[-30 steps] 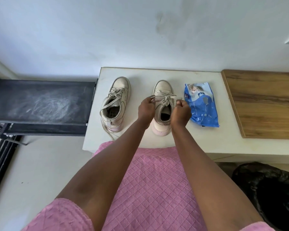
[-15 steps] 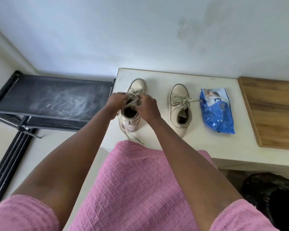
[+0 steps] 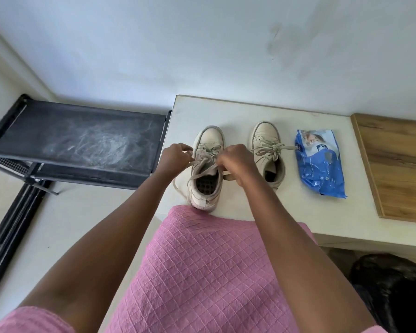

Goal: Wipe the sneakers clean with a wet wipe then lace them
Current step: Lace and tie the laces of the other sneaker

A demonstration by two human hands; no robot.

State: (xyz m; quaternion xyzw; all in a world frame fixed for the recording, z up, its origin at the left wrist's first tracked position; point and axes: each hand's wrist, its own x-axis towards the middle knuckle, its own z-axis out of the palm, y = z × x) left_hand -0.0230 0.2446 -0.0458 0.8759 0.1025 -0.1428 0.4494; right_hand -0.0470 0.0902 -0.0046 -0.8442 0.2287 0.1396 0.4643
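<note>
Two cream sneakers stand side by side on a white table (image 3: 238,212), toes toward the wall. The right sneaker (image 3: 267,138) has its laces tied in a bow. Over the left sneaker (image 3: 208,140), both hands pinch its lace ends. My left hand (image 3: 174,156) grips a lace at the shoe's left side. On the shoe's right side my right hand (image 3: 234,158) grips the other lace, pulled across the tongue. A loose lace end trails down the left of the shoe. A blue wet wipe pack (image 3: 318,162) lies right of the sneakers.
A black shoe rack (image 3: 82,138) stands left of the table. A wooden board (image 3: 399,164) lies on the table's right part. A black bag (image 3: 392,289) sits on the floor at lower right. My pink quilted garment (image 3: 202,272) touches the table's front edge.
Both hands left the right sneaker with its bow tied and moved to the left sneaker. They now hold its laces and pull them apart.
</note>
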